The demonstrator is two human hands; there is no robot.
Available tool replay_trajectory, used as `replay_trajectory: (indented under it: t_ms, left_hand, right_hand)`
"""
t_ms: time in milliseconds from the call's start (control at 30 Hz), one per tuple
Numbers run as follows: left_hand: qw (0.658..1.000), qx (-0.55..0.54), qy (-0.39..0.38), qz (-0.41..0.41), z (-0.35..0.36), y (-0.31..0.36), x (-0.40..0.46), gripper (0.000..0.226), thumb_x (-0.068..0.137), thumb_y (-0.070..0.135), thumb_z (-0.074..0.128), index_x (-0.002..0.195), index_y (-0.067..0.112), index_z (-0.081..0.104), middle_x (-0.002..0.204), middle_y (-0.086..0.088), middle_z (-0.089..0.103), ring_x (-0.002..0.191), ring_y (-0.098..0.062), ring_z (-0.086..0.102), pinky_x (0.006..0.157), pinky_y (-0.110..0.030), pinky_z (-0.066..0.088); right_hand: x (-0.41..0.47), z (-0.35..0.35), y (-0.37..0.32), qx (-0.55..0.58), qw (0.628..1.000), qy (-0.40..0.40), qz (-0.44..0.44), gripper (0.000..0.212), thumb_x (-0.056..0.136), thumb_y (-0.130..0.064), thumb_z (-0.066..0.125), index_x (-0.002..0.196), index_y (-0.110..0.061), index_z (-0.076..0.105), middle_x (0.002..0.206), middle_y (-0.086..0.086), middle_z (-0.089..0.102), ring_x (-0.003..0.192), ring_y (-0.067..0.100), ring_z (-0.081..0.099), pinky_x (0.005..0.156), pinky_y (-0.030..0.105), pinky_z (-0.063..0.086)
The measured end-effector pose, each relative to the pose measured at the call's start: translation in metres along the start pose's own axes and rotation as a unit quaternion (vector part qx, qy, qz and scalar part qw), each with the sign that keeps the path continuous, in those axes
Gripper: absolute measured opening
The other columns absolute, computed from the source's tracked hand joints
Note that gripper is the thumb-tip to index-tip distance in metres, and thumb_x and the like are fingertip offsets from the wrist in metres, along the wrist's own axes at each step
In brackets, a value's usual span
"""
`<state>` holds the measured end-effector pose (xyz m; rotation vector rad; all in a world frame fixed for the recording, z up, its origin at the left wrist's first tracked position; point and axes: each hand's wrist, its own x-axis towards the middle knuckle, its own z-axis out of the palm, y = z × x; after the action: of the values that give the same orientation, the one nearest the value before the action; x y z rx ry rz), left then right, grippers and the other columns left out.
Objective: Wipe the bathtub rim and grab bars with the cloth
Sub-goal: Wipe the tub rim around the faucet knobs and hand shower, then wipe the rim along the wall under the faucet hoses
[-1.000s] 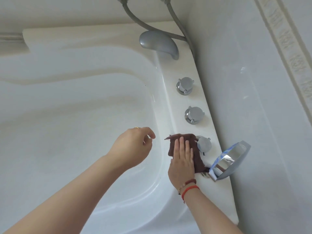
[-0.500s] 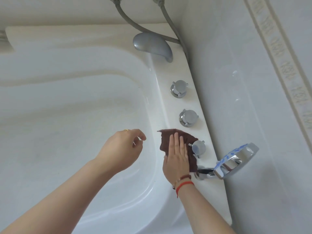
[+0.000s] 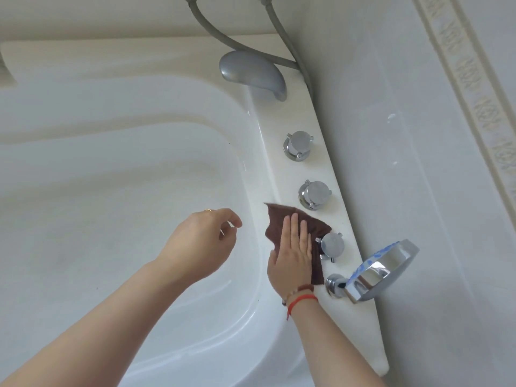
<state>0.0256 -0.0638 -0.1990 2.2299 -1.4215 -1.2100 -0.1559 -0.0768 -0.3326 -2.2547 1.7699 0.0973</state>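
While the near stretch of the bathtub rim (image 3: pixel 360 325) is lying bare and white with nothing to show whether it is clean, the right hand (image 3: pixel 291 254) is pressing the brown cloth (image 3: pixel 282 220) flat onto the rim with straight, closed-up fingers, just left of the nearest tap handle (image 3: pixel 332 244), whose base the cloth is touching. The left hand (image 3: pixel 199 243) is hovering over the basin, well apart from the cloth, its fingers loosely curled and holding nothing. To the right of the wiping hand, the chrome shower head (image 3: pixel 385 268) is resting in its holder on the rim. Farther along, the middle tap handle (image 3: pixel 315 194), the far tap handle (image 3: pixel 298 145) and the grey spout (image 3: pixel 252 72) are standing on rim that the cloth is not reaching yet. Judging by this, the wiping is looking only partly done: the far rim and the left side are probably remaining. No grab bars are showing anywhere in view, so that part is impossible to judge. The palm is hiding much of the cloth, the near-left rim is being cut off by the arms and the frame, and the hoses (image 3: pixel 223 37) are running out of the top edge.
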Motion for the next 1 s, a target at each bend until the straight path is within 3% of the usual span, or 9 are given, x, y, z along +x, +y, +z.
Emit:
replay_trajectory:
  t_ms: [167,267,333,500,600,733,867,1000]
  left_hand:
    - [1.0,0.004,0.002,-0.008,-0.003,-0.005,0.005,0.025,0.093,0.019,0.042,0.106,0.027,0.061,0.081,0.012,0.054,0.076,-0.01,0.053,0.061,-0.021,0.038]
    - [1.0,0.011,0.002,-0.01,-0.005,-0.004,0.005,0.024,0.092,0.019,0.042,0.106,0.026,0.061,0.081,0.012,0.055,0.08,-0.013,0.053,0.066,-0.023,0.04]
    - [1.0,0.015,0.006,-0.004,-0.008,-0.001,0.007,0.025,0.092,0.018,0.042,0.105,0.026,0.062,0.079,0.013,0.054,0.08,-0.013,0.053,0.069,-0.024,0.04]
    - [1.0,0.012,0.024,0.013,-0.017,0.009,0.022,0.025,0.092,0.017,0.042,0.105,0.025,0.062,0.078,0.012,0.055,0.079,-0.014,0.051,0.068,-0.026,0.04]
    - [1.0,0.004,0.024,0.012,-0.02,0.011,0.026,0.025,0.092,0.018,0.042,0.106,0.025,0.062,0.084,0.007,0.057,0.077,-0.015,0.05,0.067,-0.026,0.04]
    - [1.0,0.003,0.015,-0.003,-0.02,0.003,0.026,0.024,0.092,0.018,0.043,0.105,0.025,0.062,0.085,0.006,0.057,0.072,-0.013,0.05,0.066,-0.026,0.04]
    - [1.0,0.013,0.01,-0.015,-0.02,-0.003,0.025,0.024,0.092,0.018,0.043,0.105,0.026,0.062,0.086,0.005,0.058,0.075,-0.015,0.052,0.062,-0.026,0.042]
    - [1.0,0.021,0.02,-0.009,-0.025,0.0,0.027,0.025,0.092,0.018,0.042,0.105,0.026,0.062,0.087,0.006,0.058,0.078,-0.015,0.052,0.06,-0.02,0.039]
  right_hand:
    - [0.013,0.0,-0.014,-0.022,0.999,-0.035,0.009,0.088,0.062,-0.02,0.064,0.142,-0.002,0.031,0.148,0.017,0.034,0.137,0.033,0.025,0.111,0.042,0.009]
    - [0.058,-0.009,-0.036,0.004,0.999,-0.05,0.015,0.085,0.082,-0.022,0.056,0.149,-0.005,0.006,0.157,0.011,0.001,0.145,0.029,0.001,0.114,0.04,-0.003]
    - [0.087,-0.016,-0.048,0.013,0.998,-0.058,0.028,0.082,0.088,-0.023,0.049,0.149,-0.007,-0.004,0.157,0.008,-0.01,0.144,0.026,-0.009,0.114,0.039,-0.008]
    - [0.108,-0.022,-0.045,0.038,0.998,-0.048,0.015,0.078,0.09,-0.021,0.047,0.149,-0.008,-0.003,0.158,0.007,-0.008,0.145,0.024,-0.008,0.115,0.036,-0.007]
    - [0.082,-0.017,-0.027,0.034,0.999,-0.019,-0.03,0.077,0.085,-0.016,0.052,0.149,-0.004,0.01,0.157,0.012,0.006,0.145,0.027,0.004,0.114,0.031,-0.005]
    - [0.052,-0.004,-0.025,0.011,1.0,-0.006,0.002,0.08,0.069,-0.014,0.064,0.142,0.0,0.033,0.149,0.018,0.031,0.137,0.035,0.031,0.11,0.042,0.019]
    - [0.085,-0.009,-0.043,0.009,0.999,-0.019,0.026,0.082,0.085,-0.019,0.051,0.149,-0.006,0.002,0.158,0.009,-0.003,0.145,0.027,-0.002,0.115,0.037,0.0]
    - [0.129,-0.023,-0.053,0.007,1.0,-0.021,0.021,0.081,0.087,-0.018,0.048,0.149,-0.009,-0.003,0.158,0.006,-0.009,0.145,0.024,-0.007,0.115,0.037,-0.005]
